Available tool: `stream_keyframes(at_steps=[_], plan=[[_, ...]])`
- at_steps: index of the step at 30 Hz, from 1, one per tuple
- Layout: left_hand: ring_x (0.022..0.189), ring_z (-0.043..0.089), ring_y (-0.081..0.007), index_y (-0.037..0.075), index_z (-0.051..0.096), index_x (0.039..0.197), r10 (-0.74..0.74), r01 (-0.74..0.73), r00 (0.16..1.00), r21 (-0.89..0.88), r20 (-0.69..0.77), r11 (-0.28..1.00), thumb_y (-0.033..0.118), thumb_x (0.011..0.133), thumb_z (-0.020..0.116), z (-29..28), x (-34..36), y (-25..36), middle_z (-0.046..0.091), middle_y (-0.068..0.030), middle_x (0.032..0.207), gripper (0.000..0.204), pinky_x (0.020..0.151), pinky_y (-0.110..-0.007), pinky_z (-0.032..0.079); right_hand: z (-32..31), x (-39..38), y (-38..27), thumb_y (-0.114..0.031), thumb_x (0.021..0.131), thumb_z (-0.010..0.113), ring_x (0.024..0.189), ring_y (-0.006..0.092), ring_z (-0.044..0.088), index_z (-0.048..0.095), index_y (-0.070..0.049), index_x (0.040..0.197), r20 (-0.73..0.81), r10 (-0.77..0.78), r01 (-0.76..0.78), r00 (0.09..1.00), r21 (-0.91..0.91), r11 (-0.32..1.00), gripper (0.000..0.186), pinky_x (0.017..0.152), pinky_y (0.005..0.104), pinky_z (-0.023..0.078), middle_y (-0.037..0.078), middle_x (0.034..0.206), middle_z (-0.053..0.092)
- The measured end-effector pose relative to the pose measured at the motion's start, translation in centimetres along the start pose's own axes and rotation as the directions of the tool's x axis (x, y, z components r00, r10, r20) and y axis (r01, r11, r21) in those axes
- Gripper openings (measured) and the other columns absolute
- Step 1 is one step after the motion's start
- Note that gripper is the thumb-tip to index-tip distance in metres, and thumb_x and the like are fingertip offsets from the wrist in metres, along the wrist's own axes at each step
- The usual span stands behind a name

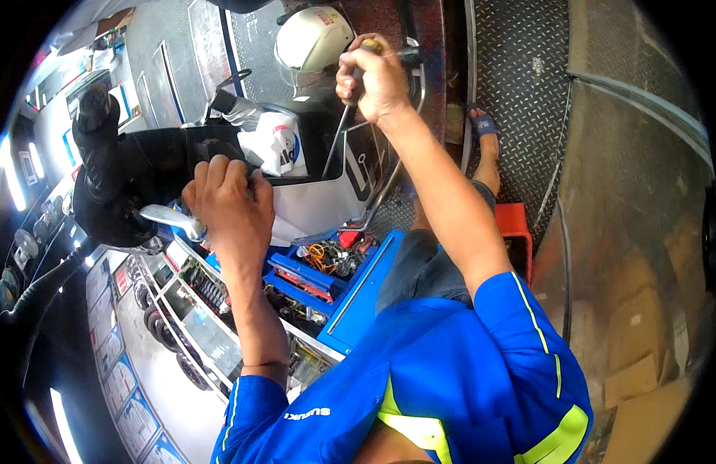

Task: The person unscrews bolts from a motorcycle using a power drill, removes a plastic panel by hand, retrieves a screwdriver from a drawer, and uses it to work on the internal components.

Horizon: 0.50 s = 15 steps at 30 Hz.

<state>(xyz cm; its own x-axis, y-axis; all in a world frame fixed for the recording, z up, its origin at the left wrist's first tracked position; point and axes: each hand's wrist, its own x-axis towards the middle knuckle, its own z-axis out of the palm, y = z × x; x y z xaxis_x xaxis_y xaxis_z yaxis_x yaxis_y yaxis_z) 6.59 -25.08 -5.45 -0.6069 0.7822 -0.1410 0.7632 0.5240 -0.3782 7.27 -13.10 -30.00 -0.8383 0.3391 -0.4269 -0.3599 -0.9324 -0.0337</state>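
My right hand (375, 81) is raised at the upper middle, closed round the yellow-and-black handle of a screwdriver (340, 127). Its long metal shaft slants down and left toward the dark opening of a white-and-black scooter body (327, 203); I cannot tell whether the tip touches anything. Lower and to the left, my left hand (230, 203) is closed over the dark handlebar grip, most of which the fingers hide. A silver lever (172, 220) juts out to the left beneath that hand. Between the hands a white plastic bag (276, 145) lies on the scooter.
Below the scooter stands a blue tool cart (362, 290) with tools and orange wire (321, 257). A white helmet (314, 39) rests beyond my right hand, near a bent metal rail (396, 174). A red stool (515, 232) is at the right, beside a sandaled foot (485, 127).
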Motion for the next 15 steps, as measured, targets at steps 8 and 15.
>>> stream_keyframes(at_steps=[8, 15], plan=[[0.088, 0.055, -0.0311, 0.005, 0.056, 0.073, -0.034, 0.032, 0.999, 0.070, 0.020, 0.997, 0.015, 0.078, 0.072, 0.5, 0.1, 0.3, 0.054, -0.0100, 0.082, 0.019, 0.082, -0.043, 0.040, 0.3, 0.7, 1.0, 0.003, 0.088, 0.061, 0.053, 0.0155, 0.050, 0.053, -0.010, 0.093, -0.013, 0.042, -0.043, 0.999, -0.077, 0.996, 0.016, 0.047, 0.0341, 0.041, 0.008, 0.071, 0.054], [0.088, 0.055, -0.0305, 0.005, 0.056, 0.072, -0.023, 0.023, 1.000, 0.033, 0.011, 0.999, 0.014, 0.077, 0.073, 0.2, 0.4, 0.3, 0.054, -0.0093, 0.082, 0.019, 0.081, -0.043, 0.040, -1.3, 0.4, 1.1, 0.002, 0.085, 0.059, 0.045, 0.0147, 0.050, 0.048, -0.006, 0.078, 0.132, 0.018, -0.013, 0.991, -0.043, 0.999, 0.015, 0.040, 0.0350, 0.043, 0.008, 0.062, 0.053]])
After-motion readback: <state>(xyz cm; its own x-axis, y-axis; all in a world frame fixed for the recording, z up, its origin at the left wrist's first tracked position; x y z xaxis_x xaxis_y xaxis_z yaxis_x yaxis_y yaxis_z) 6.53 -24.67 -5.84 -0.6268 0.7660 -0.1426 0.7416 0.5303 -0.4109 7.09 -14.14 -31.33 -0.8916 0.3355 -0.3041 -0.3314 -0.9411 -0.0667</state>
